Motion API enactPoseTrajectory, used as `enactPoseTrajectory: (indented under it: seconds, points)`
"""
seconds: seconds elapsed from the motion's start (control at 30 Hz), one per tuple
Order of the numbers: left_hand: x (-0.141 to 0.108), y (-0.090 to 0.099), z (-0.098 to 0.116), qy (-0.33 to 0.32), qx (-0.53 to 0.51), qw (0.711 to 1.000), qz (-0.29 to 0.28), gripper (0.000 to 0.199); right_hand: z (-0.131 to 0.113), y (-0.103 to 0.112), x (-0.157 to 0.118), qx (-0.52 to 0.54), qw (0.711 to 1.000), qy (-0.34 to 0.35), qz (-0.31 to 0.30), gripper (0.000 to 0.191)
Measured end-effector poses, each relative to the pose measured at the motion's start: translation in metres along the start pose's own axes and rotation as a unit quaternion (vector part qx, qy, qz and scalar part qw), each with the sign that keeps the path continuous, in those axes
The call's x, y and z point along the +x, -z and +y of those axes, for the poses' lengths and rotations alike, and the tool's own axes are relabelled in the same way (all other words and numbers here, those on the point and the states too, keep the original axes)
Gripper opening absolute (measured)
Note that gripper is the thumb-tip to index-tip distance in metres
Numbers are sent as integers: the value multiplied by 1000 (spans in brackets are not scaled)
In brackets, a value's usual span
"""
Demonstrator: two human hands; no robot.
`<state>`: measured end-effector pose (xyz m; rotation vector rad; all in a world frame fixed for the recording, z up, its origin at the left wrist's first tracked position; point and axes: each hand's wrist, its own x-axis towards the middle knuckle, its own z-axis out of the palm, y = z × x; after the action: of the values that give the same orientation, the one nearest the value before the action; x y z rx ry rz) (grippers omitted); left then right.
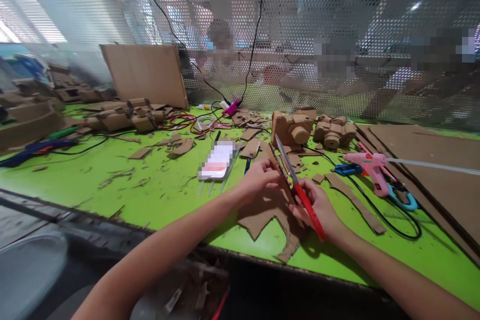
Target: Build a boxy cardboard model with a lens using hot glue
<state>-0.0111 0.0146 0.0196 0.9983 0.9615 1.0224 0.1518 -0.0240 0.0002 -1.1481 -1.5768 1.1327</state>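
Observation:
My right hand [318, 207] is closed around a pair of scissors [308, 207] with red handles. Their metal blades point up and away, close beside a piece of cardboard [278, 164] seen nearly edge-on. My left hand [260, 180] grips that cardboard, thumb and fingers bent at its left side. Some right-hand fingers also lie near its lower end; whether they touch it I cannot tell. Beneath both hands a cut cardboard sheet [258, 215] with a jagged front edge rests on the green table [180, 205]. Cardboard camera models [294, 127] stand just beyond the blades.
A phone [219, 160] lies left of my hands, beside clear glue sticks. On the right are a pink glue gun [375, 167], a cardboard strip [356, 205] and a black cable. A blue glue gun [28, 152] sits far left. Scraps are scattered about; a perforated screen [300, 25] stands behind.

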Motion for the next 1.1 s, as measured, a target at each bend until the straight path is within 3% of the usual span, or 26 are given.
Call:
enactPoseTrajectory:
  seconds: [0.13,0.27,0.37,0.4,0.47,0.6,0.67,0.73,0.83,0.97,1.1]
  points:
    - [5,-2,-5,-17,17,999,35,18,0,-1,1,5,1000,-2,5,27]
    - [5,-1,-7,-37,31,999,5,24,1,0,3,14,1000,-18,21,27]
    - [5,5,-10,-123,99,987,29,27,2,1,3,20,999,-26,35,28]
    - [5,8,-11,-172,149,972,56,26,3,2,2,21,999,-32,35,29]
    - [6,15,-14,-287,279,912,92,20,4,2,1,22,998,-46,31,30]
    - [8,28,-15,-457,490,742,32,9,6,3,0,15,998,-54,34,32]
    - [9,31,-15,-493,531,689,20,12,5,3,0,19,998,-52,34,31]
    - [11,32,-15,-517,542,662,24,13,4,3,1,21,998,-40,33,30]
    - [13,33,-16,-530,547,648,16,18,3,3,2,10,999,-15,35,29]
    - [13,37,-11,-508,582,634,-34,22,2,3,4,1,999,-6,39,27]
    - [9,42,3,-482,635,597,-95,24,3,3,6,3,1000,-3,30,26]
